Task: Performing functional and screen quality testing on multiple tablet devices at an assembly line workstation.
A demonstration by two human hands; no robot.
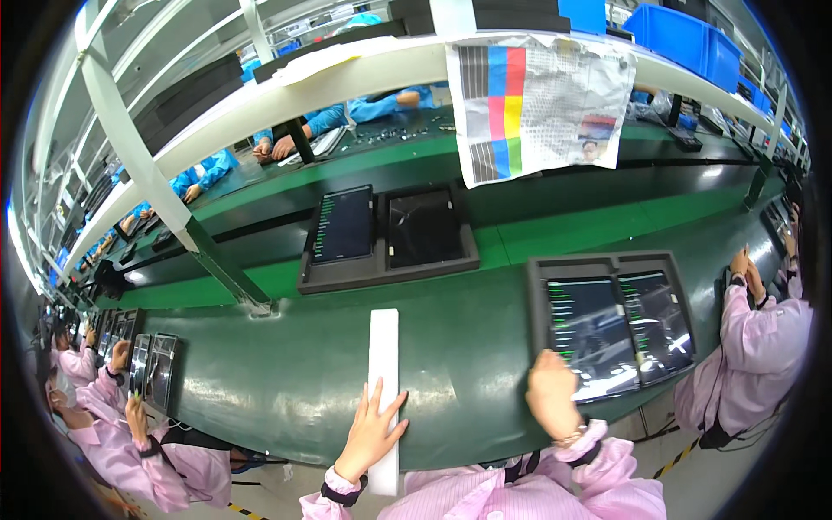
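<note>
Near the front edge of the green worktop (260,381), the left hand (371,433) lies with fingers spread on a long white bar (383,342). The bar looks light and stiff, best held by its long sides. The right hand (552,394) curls at the near left corner of a dark tray (538,303); I can't tell if it grips. The tray's two shiny screens (589,329) look slippery and easy to crack, so hold their rims.
</note>
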